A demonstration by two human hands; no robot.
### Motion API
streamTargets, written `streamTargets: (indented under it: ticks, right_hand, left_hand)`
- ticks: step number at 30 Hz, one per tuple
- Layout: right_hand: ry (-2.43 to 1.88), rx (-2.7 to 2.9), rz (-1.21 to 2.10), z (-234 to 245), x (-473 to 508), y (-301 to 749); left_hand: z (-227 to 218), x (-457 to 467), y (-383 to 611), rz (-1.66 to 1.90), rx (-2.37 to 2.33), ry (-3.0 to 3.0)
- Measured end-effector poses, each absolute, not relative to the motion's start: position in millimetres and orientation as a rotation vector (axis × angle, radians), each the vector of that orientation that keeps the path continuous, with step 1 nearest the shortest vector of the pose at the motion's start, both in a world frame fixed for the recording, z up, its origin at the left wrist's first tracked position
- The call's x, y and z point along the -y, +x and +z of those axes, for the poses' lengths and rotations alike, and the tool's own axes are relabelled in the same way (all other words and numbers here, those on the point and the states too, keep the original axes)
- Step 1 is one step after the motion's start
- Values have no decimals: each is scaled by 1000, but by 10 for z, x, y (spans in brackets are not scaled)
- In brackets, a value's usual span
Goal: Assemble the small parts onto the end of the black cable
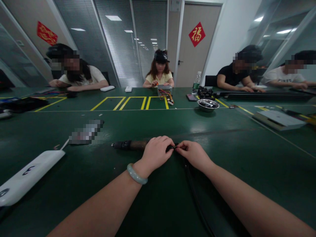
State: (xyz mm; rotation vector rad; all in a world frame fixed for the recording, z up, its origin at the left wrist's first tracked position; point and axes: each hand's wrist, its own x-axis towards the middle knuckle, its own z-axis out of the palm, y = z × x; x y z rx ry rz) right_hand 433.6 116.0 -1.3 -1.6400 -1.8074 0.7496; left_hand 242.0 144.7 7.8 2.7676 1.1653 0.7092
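My left hand is closed around the near end of a dark cylindrical tool lying on the green table; a pale green bangle sits on that wrist. Right beside it, my right hand pinches a small dark part where the tool meets a black cable. The cable runs from between my hands down toward me. The fingertips of both hands almost touch.
A white flat device lies at the near left. A metal bowl stands at the far centre right, with a bottle behind it. Several people sit around the far side. Yellow tape lines mark the tabletop.
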Motion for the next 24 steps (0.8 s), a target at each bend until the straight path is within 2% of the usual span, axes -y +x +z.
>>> streamTargets:
  ticks: [24]
  right_hand:
    - [-1662, 1802, 738, 19, -1149, 4322]
  left_hand:
    - [93, -1431, 2429, 719, -1195, 2738]
